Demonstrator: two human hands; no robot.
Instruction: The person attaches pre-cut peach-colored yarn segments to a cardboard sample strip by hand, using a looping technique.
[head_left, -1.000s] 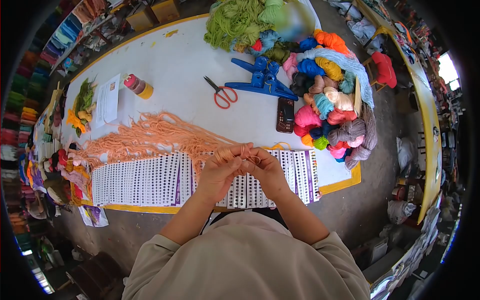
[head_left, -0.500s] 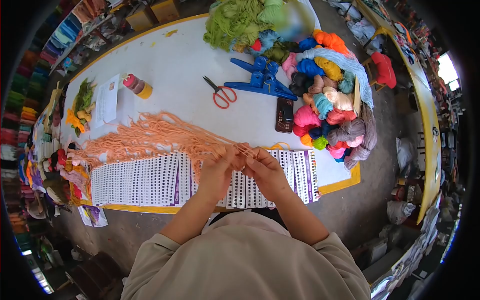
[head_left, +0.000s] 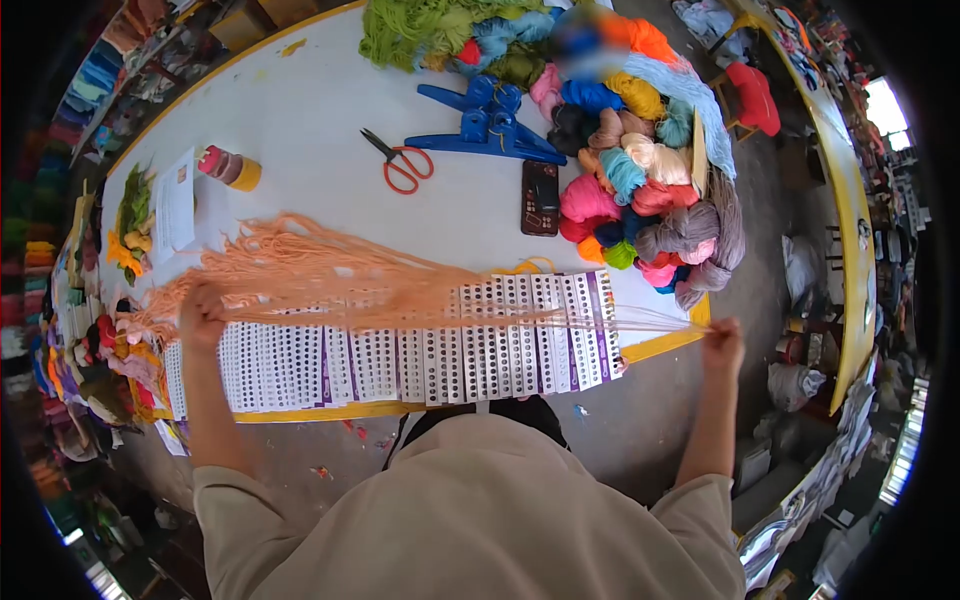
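Yarn: peach yarn bundle (head_left: 330, 275) lies across the counter (head_left: 320, 110), tangled mass to the left, thinning to a few strands on the right.
Pulled strand: thin peach strands (head_left: 640, 320) run taut from the bundle over the cards and past the right counter edge to the right hand.
Left hand: left hand (head_left: 200, 312) sits on the left end of the bundle, fingers curled down on the yarn, pinning it near the counter's near edge.
Right hand: right hand (head_left: 722, 345) is out beyond the right counter edge, fingers pressed together pinching the strand ends; exact fingertip grip too small to tell.
Progress: judged from layout, one small lot of strands is drawn out straight from the mass; most of the bundle looks unsorted and tangled, so most of the separating looks left.
Cards: row of white punched cards (head_left: 400, 355) lies along the near counter edge; no yarn visibly threaded in the holes, strands only cross over them.
Tools: red-handled scissors (head_left: 397, 162) lie far from both hands, untouched; black phone (head_left: 540, 198) just beside the pile of coloured skeins (head_left: 640, 190) at far right.
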